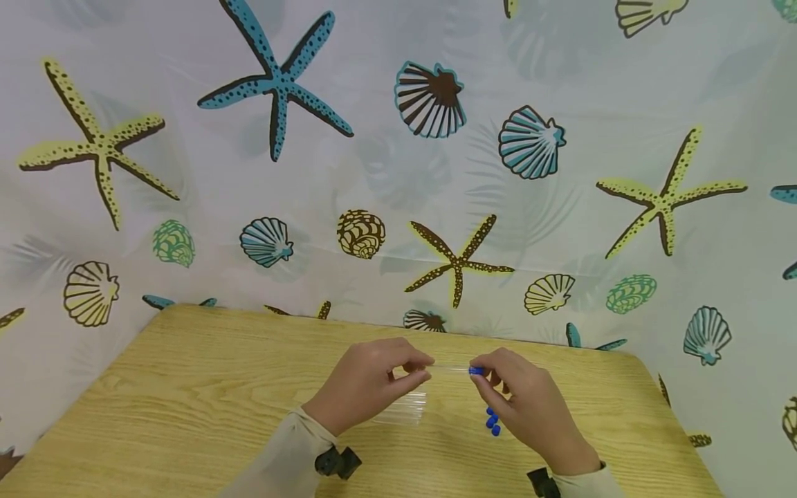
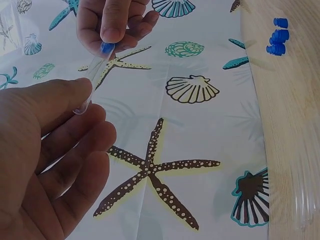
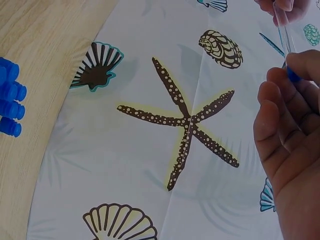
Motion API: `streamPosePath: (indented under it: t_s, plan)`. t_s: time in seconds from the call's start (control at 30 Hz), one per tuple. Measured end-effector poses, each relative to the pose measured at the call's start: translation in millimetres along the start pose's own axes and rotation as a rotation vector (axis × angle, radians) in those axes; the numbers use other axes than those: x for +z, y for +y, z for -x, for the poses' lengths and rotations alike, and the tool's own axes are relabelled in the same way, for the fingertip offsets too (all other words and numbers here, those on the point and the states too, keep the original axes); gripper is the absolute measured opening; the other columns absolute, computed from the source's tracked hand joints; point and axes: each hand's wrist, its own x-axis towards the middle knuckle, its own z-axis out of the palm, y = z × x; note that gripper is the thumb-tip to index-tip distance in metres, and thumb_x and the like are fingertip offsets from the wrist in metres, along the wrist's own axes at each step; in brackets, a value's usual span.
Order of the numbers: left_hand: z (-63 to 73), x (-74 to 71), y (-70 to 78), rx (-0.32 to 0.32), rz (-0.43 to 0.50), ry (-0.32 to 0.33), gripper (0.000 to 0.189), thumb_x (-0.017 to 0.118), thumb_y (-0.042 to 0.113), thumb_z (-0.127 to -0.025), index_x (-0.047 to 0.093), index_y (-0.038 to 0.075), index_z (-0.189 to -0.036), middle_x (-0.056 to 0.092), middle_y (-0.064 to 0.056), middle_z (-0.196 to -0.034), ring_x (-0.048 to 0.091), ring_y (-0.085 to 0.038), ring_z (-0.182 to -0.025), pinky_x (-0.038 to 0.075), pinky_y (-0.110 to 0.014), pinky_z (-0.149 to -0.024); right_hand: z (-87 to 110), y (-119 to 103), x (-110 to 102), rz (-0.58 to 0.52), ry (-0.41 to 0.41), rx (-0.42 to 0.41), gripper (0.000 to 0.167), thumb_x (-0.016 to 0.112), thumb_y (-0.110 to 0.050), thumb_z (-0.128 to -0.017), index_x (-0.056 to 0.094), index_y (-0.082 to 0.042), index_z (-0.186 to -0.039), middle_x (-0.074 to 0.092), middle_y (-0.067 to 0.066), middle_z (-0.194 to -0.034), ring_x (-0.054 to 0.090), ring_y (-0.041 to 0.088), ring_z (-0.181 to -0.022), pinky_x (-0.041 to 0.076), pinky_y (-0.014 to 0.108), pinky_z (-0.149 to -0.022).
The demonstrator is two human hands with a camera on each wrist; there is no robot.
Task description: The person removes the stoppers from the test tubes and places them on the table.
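Observation:
Between my two hands a clear test tube [image 1: 451, 368] is held up, lying nearly level in the head view. My left hand [image 1: 372, 379] pinches its rounded end between thumb and fingers. At the other end my right hand [image 1: 529, 401] pinches a blue cap [image 1: 476, 371], which sits at the tube's mouth; how deep it is seated cannot be told. In the left wrist view the tube [image 2: 95, 75] slants up from the left thumb toward the cap [image 2: 107, 48]. The fingers partly cover the cap in the right wrist view.
Several more clear tubes [image 1: 401, 408] lie side by side on the wooden table [image 1: 205, 387], below my left hand. Several loose blue caps [image 1: 492, 422] are clustered beside my right hand. A curtain [image 1: 373, 173] printed with starfish and shells hangs behind the table.

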Motion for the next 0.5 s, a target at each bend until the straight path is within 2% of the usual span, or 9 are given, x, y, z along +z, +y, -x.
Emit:
streamPosePath:
  t_s: [0.23,0.5]
  plan:
    - [1.0,0.3,-0.1,-0.011,0.019,0.005,0.015,0.075,0.028,-0.098,0.079,0.021,-0.11,0.073,0.012,-0.094,0.065,0.003,-0.081,0.052,-0.016,-0.064,0.8,0.2,1.2,-0.001,-0.011,0.013,0.021,0.079,-0.006,-0.09,0.07,-0.013,-0.108,0.064,-0.008,-0.09,0.058,0.0,-0.074,0.052,0.019,-0.058]
    - [2.3,1.5,1.2,-0.027,0.009,0.023,0.014,0.076,0.028,-0.097,0.08,0.021,-0.108,0.073,0.012,-0.093,0.065,0.003,-0.079,0.051,-0.016,-0.063,1.7,0.3,3.6,0.001,0.006,0.014,0.022,0.08,-0.006,-0.089,0.07,-0.014,-0.106,0.064,-0.008,-0.088,0.059,0.002,-0.073,0.049,0.015,-0.058]
